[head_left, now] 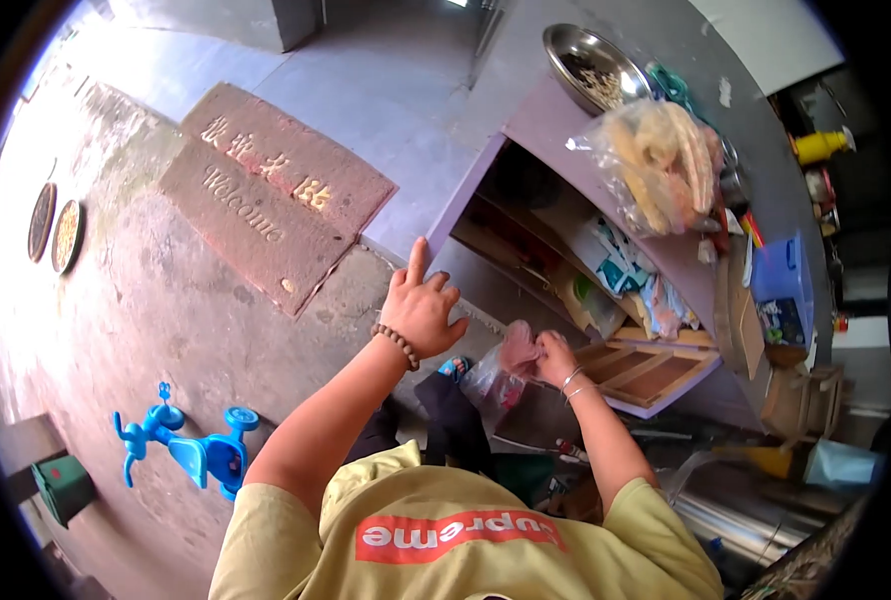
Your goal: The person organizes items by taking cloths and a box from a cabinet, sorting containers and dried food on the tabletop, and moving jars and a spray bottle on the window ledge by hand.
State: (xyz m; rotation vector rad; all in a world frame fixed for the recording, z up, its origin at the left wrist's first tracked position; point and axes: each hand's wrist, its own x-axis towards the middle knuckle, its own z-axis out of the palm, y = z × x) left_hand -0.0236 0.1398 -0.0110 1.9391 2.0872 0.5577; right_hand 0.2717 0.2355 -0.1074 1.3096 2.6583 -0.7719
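My left hand (424, 308) is open, its fingers spread and the index finger stretched out to the near corner of a purple-edged cabinet (456, 205). Whether the fingertip touches the edge I cannot tell. My right hand (554, 360) is closed on a crumpled pink plastic bag (519, 350), which hangs in front of the cabinet. Its lower part looks clear and pinkish. Right beside that hand, the cabinet door (646, 375) stands open. Inside the cabinet are crumpled plastic bags (621, 262) and boards, partly in shadow.
On the cabinet top are a metal bowl (591, 65) and a clear bag of pale food (661, 165). A blue plastic basket (784, 270) stands at the right. To the left lie a welcome mat (276, 195), a blue tricycle (191, 445) and a green bin (63, 488).
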